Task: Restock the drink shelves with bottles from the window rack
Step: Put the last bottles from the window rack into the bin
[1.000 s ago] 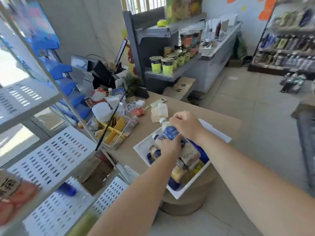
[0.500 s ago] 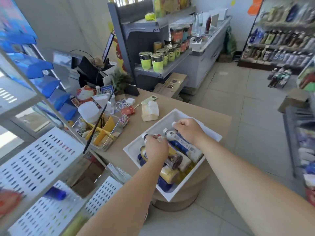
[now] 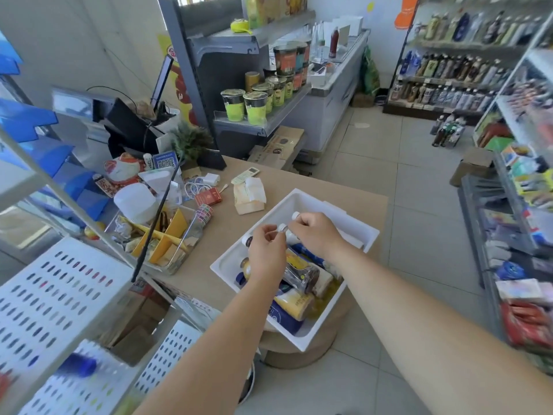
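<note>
A: Where are the bottles?
B: They lie on their sides in a heap inside the white tub. The tub stands at the near corner of the counter. Part of it hangs over the edge, above a brown drum on the floor.
A: And the hands, do they hold something?
B: Both are over the far end of the tub, very close together. The right hand has its fingers curled around the neck end of a blue-label bottle, so it grasps that one. The left hand bends thumb and forefinger toward a white cap just beside the right fingertips. If it really pinches the cap, I cannot tell, the picture is too soft there.
A: What is around the tub?
B: On the counter behind it lies a tissue pack, with a remote and a small red box near. To the left is a wire basket full of small goods, beside a white rack with perforated shelves. On its lower shelf lies a blue-capped bottle, blurred. Far across the floor, drink shelves stand against the wall
</note>
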`<state>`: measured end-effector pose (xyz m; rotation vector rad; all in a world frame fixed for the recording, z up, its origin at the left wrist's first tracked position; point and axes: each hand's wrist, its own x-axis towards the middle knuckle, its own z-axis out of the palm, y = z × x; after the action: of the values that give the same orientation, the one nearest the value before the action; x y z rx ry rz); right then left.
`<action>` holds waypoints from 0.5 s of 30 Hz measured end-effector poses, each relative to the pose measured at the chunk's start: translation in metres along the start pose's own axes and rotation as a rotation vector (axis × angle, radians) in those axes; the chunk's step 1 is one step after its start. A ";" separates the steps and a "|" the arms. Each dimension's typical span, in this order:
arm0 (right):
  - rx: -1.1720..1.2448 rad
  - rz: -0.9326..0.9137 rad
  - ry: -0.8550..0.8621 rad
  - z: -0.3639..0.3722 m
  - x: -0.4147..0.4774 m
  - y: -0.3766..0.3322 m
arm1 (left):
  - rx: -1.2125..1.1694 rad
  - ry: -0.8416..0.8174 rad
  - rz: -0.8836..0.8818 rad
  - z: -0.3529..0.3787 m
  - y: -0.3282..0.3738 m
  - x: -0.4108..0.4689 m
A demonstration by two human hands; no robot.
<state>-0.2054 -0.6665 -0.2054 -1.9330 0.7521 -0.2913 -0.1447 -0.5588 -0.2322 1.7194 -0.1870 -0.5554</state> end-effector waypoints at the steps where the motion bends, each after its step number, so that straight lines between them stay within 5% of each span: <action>1: -0.002 0.004 -0.008 -0.001 0.002 0.003 | -0.004 0.005 -0.008 0.000 -0.003 0.002; 8: -0.030 0.048 -0.063 -0.024 0.051 0.023 | -0.010 0.095 -0.073 0.010 -0.015 0.029; 15: -0.040 -0.055 -0.359 -0.028 0.116 0.034 | -0.024 0.387 -0.101 0.028 0.000 0.041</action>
<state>-0.1416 -0.7689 -0.2359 -1.9729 0.4710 0.0405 -0.1218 -0.6006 -0.2469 1.7841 0.1815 -0.2869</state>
